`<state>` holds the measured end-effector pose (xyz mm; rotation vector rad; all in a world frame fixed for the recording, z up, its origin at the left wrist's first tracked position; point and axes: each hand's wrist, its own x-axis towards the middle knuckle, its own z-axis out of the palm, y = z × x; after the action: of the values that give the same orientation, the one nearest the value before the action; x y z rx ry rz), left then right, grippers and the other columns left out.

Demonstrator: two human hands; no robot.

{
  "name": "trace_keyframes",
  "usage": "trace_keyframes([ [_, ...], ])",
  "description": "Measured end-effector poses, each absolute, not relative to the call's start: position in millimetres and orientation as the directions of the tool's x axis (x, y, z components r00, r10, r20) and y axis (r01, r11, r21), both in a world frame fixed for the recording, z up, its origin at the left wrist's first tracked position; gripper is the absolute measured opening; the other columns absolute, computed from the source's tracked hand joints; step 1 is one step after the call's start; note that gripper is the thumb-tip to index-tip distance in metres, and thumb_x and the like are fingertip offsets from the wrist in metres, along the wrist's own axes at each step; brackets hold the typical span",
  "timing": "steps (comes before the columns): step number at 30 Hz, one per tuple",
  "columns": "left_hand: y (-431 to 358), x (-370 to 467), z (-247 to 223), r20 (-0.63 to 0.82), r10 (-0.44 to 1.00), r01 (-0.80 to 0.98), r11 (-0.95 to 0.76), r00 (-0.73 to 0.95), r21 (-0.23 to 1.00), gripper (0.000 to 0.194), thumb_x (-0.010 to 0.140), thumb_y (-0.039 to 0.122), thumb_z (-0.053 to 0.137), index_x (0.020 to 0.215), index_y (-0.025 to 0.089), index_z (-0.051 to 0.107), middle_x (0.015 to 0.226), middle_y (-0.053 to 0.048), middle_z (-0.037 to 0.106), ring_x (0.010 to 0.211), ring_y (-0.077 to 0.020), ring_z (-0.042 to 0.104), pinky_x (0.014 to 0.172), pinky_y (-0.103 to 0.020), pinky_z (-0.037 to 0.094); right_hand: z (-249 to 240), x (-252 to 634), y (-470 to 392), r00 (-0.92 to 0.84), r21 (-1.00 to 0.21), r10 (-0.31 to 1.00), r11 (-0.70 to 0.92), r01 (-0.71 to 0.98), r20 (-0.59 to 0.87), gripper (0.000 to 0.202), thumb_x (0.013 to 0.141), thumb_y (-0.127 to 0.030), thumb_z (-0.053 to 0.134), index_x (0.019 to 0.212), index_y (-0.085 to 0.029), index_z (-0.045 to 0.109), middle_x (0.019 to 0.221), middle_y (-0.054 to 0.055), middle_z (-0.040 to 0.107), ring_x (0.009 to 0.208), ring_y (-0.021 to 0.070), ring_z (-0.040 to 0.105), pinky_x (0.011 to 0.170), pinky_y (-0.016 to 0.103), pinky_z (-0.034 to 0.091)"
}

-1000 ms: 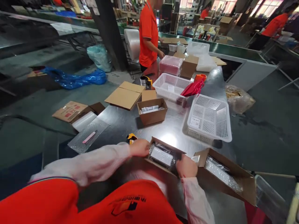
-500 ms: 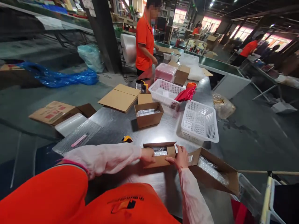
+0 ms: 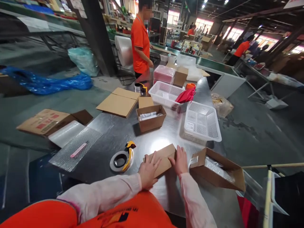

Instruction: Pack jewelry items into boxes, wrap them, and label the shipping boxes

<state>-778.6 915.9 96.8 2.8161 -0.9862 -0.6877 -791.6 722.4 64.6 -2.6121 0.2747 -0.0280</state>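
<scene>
On the metal table in front of me lies a small cardboard box (image 3: 163, 157), its lid folded down, so the contents are hidden. My left hand (image 3: 149, 171) rests on its left part with fingers spread over the lid. At the right end, my right hand (image 3: 180, 163) grips the box, thumb at the lid edge and fingers along the end. A tape dispenser (image 3: 122, 160) with a yellow handle lies left of the box. Close to my right hand stands an open cardboard box (image 3: 217, 171) holding bubble-wrapped items.
Farther back sit another open box (image 3: 151, 122), flat cardboard (image 3: 120, 103) and white plastic baskets (image 3: 201, 122). Bubble wrap (image 3: 77, 147) with a pink strip lies at left. Across the table stands a co-worker (image 3: 140, 44) in orange. A pole (image 3: 268, 193) is at right.
The small box was open with wrapped contents showing; its lid is now down and the box is angled. My left hand moved onto the lid, and the tape dispenser came into fuller view.
</scene>
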Motion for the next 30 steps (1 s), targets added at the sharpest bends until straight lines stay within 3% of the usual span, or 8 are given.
trace_keyframes([
  [3, 932.5, -771.6, 96.8, -0.378, -0.676, -0.576, -0.737, 0.633, 0.354, 0.119, 0.057, 0.053, 0.08, 0.156, 0.018, 0.022, 0.163, -0.02, 0.009, 0.139, -0.0531, 0.025, 0.103, -0.058, 0.04, 58.8, -805.2, 773.0, 0.999, -0.3, 0.022, -0.954, 0.032, 0.037, 0.056, 0.098, -0.033, 0.038, 0.149, -0.009, 0.037, 0.153, 0.02, 0.038, 0.147, 0.0297, 0.027, 0.118, 0.055, 0.023],
  [6, 978.7, -754.9, 84.4, -0.288, -0.708, -0.539, -0.688, 0.644, 0.487, 0.106, 0.066, 0.043, 0.074, 0.155, 0.014, 0.023, 0.159, -0.02, 0.026, 0.142, -0.0397, 0.03, 0.113, -0.049, 0.033, 51.2, -814.8, 804.5, 0.995, -0.232, 0.097, -0.968, 0.099, 0.022, 0.077, 0.093, -0.057, 0.041, 0.151, -0.008, 0.031, 0.158, 0.021, 0.025, 0.149, 0.0366, 0.017, 0.118, 0.062, 0.015],
  [11, 1044.6, -760.4, 26.9, -0.239, -0.256, -0.213, -0.958, 0.937, 0.192, 0.063, 0.091, 0.029, 0.048, 0.148, 0.005, 0.036, 0.12, -0.024, 0.06, 0.113, -0.0377, 0.056, 0.102, -0.055, 0.037, 54.0, -812.3, 813.6, 0.993, -0.189, 0.106, -0.978, 0.093, -0.061, 0.097, 0.085, -0.073, 0.043, 0.151, -0.002, 0.03, 0.158, 0.023, 0.023, 0.148, 0.0409, 0.016, 0.118, 0.061, 0.013],
  [17, 1054.4, -762.0, -3.9, -0.247, -0.276, -0.229, -0.952, 0.929, 0.203, 0.053, 0.097, 0.019, 0.026, 0.147, 0.01, 0.041, 0.102, -0.015, 0.066, 0.1, -0.0297, 0.061, 0.1, -0.047, 0.04, 55.8, -817.9, 839.9, 0.913, -0.258, 0.409, -0.881, 0.397, 0.009, 0.07, 0.095, -0.052, 0.042, 0.146, -0.005, 0.041, 0.155, 0.017, 0.034, 0.147, 0.0319, 0.025, 0.12, 0.051, 0.022],
  [20, 1064.7, -734.6, 36.5, -0.293, -0.349, -0.265, -0.92, 0.89, 0.288, 0.053, 0.096, 0.021, 0.028, 0.146, 0.016, 0.045, 0.095, -0.013, 0.066, 0.092, -0.0265, 0.062, 0.086, -0.038, 0.048, 39.9, -820.4, 850.6, 0.874, -0.262, 0.471, -0.834, 0.486, 0.12, 0.055, 0.097, -0.041, 0.043, 0.141, -0.007, 0.049, 0.152, 0.015, 0.042, 0.144, 0.0306, 0.032, 0.118, 0.049, 0.029],
  [24, 1053.7, -686.3, 135.1, -0.307, -0.492, -0.343, -0.836, 0.815, 0.43, 0.06, 0.091, 0.042, 0.047, 0.147, 0.022, 0.043, 0.105, -0.01, 0.067, 0.098, -0.0252, 0.063, 0.089, -0.033, 0.049, 17.5, -817.9, 856.5, 0.862, -0.358, 0.45, -0.784, 0.507, 0.234, 0.067, 0.091, -0.053, 0.051, 0.136, -0.004, 0.053, 0.146, 0.019, 0.048, 0.14, 0.0342, 0.039, 0.114, 0.051, 0.036],
  [26, 1025.1, -661.9, 183.9, -0.353, -0.525, -0.366, -0.827, 0.775, 0.427, 0.083, 0.075, 0.053, 0.066, 0.148, 0.023, 0.042, 0.117, -0.01, 0.067, 0.103, -0.0278, 0.064, 0.088, -0.032, 0.05, 14.0, -816.0, 859.8, 0.867, -0.437, 0.401, -0.75, 0.497, 0.297, 0.069, 0.088, -0.053, 0.056, 0.135, -0.003, 0.053, 0.144, 0.021, 0.05, 0.14, 0.0361, 0.038, 0.113, 0.054, 0.037],
  [30, 936.9, -617.1, 241.1, -0.43, -0.579, -0.385, -0.801, 0.692, 0.459, 0.083, 0.072, 0.056, 0.068, 0.145, 0.021, 0.047, 0.124, -0.006, 0.068, 0.104, -0.0264, 0.066, 0.088, -0.03, 0.05, 18.5, -814.4, 867.6, 0.883, -0.535, 0.315, -0.707, 0.463, 0.348, 0.067, 0.087, -0.044, 0.06, 0.134, 0.003, 0.053, 0.145, 0.025, 0.048, 0.142, 0.038, 0.033, 0.114, 0.054, 0.037],
])
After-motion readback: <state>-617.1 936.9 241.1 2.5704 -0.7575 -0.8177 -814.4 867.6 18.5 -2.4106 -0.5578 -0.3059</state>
